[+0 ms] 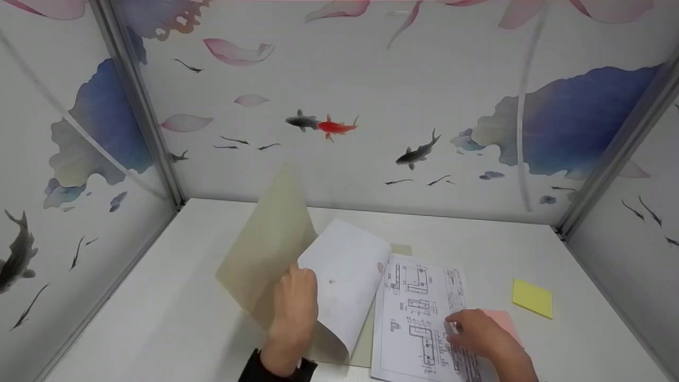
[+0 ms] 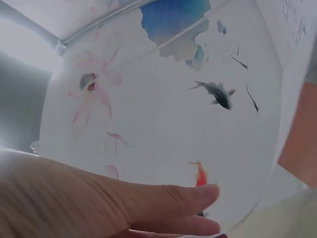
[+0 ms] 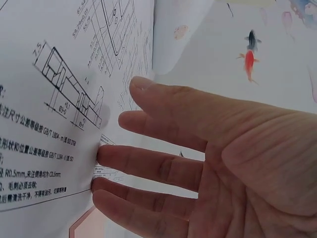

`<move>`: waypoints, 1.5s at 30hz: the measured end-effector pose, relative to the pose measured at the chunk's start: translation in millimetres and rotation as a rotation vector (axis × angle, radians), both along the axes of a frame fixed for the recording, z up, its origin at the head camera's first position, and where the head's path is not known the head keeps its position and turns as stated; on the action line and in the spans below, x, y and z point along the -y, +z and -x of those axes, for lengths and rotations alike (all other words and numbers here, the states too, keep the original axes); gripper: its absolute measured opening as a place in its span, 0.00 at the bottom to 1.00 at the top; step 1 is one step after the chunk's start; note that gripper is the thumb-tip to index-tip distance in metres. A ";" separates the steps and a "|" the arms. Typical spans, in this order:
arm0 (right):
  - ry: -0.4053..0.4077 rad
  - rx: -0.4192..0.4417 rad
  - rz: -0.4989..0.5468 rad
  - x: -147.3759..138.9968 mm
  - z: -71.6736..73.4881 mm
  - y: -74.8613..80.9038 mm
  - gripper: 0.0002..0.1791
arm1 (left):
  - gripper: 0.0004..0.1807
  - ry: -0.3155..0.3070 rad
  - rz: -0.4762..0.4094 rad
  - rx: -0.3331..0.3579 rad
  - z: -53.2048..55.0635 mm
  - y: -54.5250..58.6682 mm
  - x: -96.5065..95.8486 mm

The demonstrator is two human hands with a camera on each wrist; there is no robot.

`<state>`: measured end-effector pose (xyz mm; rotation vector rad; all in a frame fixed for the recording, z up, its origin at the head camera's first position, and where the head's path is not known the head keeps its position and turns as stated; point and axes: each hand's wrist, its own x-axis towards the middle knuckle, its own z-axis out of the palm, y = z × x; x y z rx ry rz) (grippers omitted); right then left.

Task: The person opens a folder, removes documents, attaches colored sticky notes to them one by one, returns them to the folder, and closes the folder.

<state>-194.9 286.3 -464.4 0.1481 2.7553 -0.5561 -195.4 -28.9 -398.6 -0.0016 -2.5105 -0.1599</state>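
Note:
In the head view my left hand (image 1: 295, 302) pinches the left edge of a lifted white sheet (image 1: 345, 270), which curls over toward the left. Behind that hand a tan folder cover (image 1: 265, 249) stands raised at a slant. The left wrist view shows thumb and finger of the left hand (image 2: 148, 203) close together; little of the sheet appears there. My right hand (image 1: 480, 331) touches a printed technical drawing page (image 1: 419, 302) near its right side. Seen from the right wrist, the fingers of the right hand (image 3: 198, 158) are spread and fairly straight, fingertips against the page.
A yellow sticky-note pad (image 1: 532, 298) lies to the right on the white table (image 1: 159, 297). A pink note pad (image 1: 501, 321) sits partly under the right hand. Walls (image 1: 451, 79) printed with fish and petals enclose the table at the back and sides.

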 end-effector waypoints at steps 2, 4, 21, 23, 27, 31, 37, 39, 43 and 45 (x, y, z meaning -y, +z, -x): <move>-0.007 0.008 -0.001 -0.7 0.1 -0.2 0.24 | 0.07 0.040 0.028 0.049 -1.3 -3.7 -4.3; -0.017 0.011 0.007 -1.1 -0.1 -0.2 0.24 | 0.07 0.074 0.065 0.119 -2.1 -7.0 -8.9; -0.015 0.007 0.015 0.0 0.0 0.6 0.25 | 0.24 -0.602 0.180 0.524 -14.2 -21.0 -50.0; -0.002 -0.007 0.011 -0.3 0.3 0.1 0.24 | 0.21 -0.678 0.192 0.531 -15.2 -27.1 -59.1; 0.056 -0.068 -0.014 -0.7 1.5 -3.5 0.23 | 0.18 -0.749 0.273 0.533 -18.8 -41.5 -72.3; 0.095 -0.117 -0.042 -1.1 2.9 -7.9 0.25 | 0.14 -0.758 0.355 0.556 -22.4 -54.7 -80.1; 0.102 -0.141 -0.049 2.7 2.4 -10.2 0.27 | 0.22 -0.755 0.314 0.666 -22.5 -68.4 -85.3; 0.105 -0.153 -0.052 4.3 2.7 -11.8 0.28 | 0.24 -0.757 0.315 0.663 -22.4 -70.7 -85.8; 0.102 -0.153 -0.060 5.3 3.0 -13.1 0.28 | 0.23 -0.765 0.320 0.654 -22.3 -74.0 -87.0; 0.097 -0.143 -0.061 5.1 3.0 -13.0 0.27 | 0.22 -0.768 0.302 0.674 -22.1 -74.6 -87.7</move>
